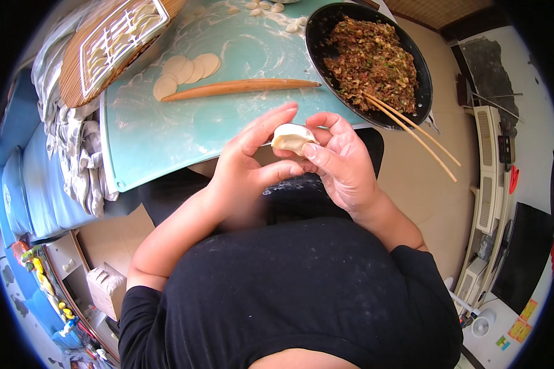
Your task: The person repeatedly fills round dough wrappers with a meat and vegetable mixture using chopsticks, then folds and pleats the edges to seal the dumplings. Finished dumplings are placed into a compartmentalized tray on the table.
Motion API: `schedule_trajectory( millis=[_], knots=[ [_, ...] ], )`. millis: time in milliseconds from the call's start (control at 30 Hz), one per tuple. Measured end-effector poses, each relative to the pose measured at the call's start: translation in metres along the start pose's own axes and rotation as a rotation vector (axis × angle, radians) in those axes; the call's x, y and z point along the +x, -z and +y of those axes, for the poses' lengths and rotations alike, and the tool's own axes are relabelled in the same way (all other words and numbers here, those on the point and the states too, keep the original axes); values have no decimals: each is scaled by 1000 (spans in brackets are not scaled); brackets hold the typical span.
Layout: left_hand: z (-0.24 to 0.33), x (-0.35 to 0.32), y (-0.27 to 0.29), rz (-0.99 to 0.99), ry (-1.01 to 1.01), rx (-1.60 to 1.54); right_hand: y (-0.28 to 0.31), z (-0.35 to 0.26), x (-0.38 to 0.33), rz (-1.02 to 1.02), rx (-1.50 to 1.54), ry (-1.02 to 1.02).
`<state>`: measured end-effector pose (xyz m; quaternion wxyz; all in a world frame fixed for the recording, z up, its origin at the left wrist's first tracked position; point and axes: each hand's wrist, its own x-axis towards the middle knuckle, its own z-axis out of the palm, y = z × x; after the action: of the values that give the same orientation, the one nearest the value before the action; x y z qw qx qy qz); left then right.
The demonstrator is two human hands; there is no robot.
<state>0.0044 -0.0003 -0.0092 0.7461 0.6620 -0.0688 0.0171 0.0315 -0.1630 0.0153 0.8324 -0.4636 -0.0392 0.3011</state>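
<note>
A pale, folded dumpling (293, 136) is up in front of me, over the near edge of the board. My right hand (345, 163) pinches it, thumb pressed on its near side and fingers curled behind. Beside its left end, my left hand (252, 150) is cupped with the fingers stretched out and the thumb apart below. Where the left fingertips pass behind the dumpling, their contact is hidden. Just beyond the hands lies a wooden rolling pin (243, 88). Several round dough wrappers (188, 69) overlap on the floury turquoise board (160, 144).
At the right, a black pan (314, 58) holds minced filling (372, 61), with chopsticks (415, 135) jutting over its rim. Small dough pieces (264, 6) sit at the far edge. A woven tray (71, 80) bears a white rack of dumplings (120, 46) at upper left, beside crumpled cloth (83, 157).
</note>
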Motion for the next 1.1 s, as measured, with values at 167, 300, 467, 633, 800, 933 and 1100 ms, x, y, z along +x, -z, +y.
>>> schedule_trajectory(
  millis=[167,300,467,633,800,933,1100],
  knots=[
    [-1,-3,5,-64,210,-313,9,9,1,-6,-359,210],
    [-4,-6,10,-43,281,-388,18,-11,4,-53,-892,322],
    [2,-7,10,-89,274,-373,19,-18,14,-210,-1254,514],
    [2,-9,12,-133,204,-217,12,-24,15,-251,-1385,540],
    [7,-9,16,-202,178,-124,12,-19,17,-266,-1381,587],
    [7,-10,15,-184,166,-123,18,-11,17,-312,-1245,510],
    [10,-10,17,-240,191,-82,20,-19,19,-305,-1161,346]
  ],
)
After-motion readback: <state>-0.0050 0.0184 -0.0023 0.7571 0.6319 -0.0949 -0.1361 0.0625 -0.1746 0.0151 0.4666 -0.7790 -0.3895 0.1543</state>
